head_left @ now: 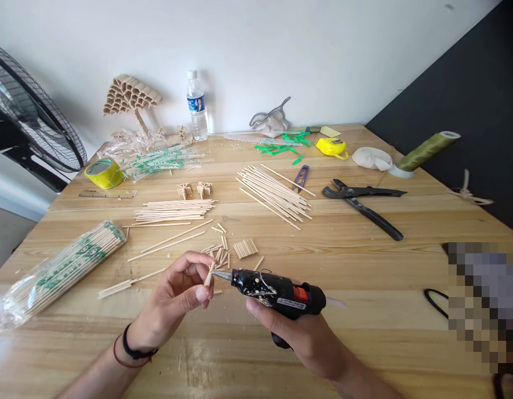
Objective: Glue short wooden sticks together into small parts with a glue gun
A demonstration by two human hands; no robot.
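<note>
Between thumb and fingers, my left hand [179, 293] pinches short wooden stick pieces [210, 274], held upright above the table. My right hand [298, 335] is wrapped round the handle of a black glue gun [277, 291], which points left. Its metal nozzle meets or nearly meets the held pieces. Just behind, cut stick pieces [223, 259] lie scattered, and a small flat panel of joined pieces [245, 248] rests to their right. Farther back stand two small stick assemblies [204, 189]. Long sticks [175, 210] and a second pile of sticks [277, 194] lie beyond.
A bagged stick bundle [65, 271] lies left, below a ruler [108, 194] and yellow tape [104, 173]. Black cutters [364, 199], purple snips [301, 177] and a yellow tape measure [331, 147] lie right. A bottle [197, 108] and a stick-built tree shape [131, 100] stand behind.
</note>
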